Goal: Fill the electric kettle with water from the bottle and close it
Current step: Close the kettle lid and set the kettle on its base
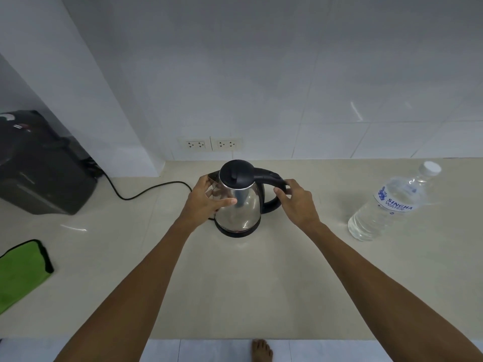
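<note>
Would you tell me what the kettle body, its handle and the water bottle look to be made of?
Kettle body: polished metal, probably stainless steel; it mirrors the room. Handle: matte black, likely plastic. Water bottle: clear thin plastic, see-through, white cap.

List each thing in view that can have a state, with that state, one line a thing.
kettle: upright on its base, lid shut
water bottle: upright, white cap on, holding water, untouched
left hand: resting against the kettle's steel body
right hand: curled on the kettle's black handle
green cloth: lying flat at the counter's left edge
wall sockets: nothing plugged in
</note>
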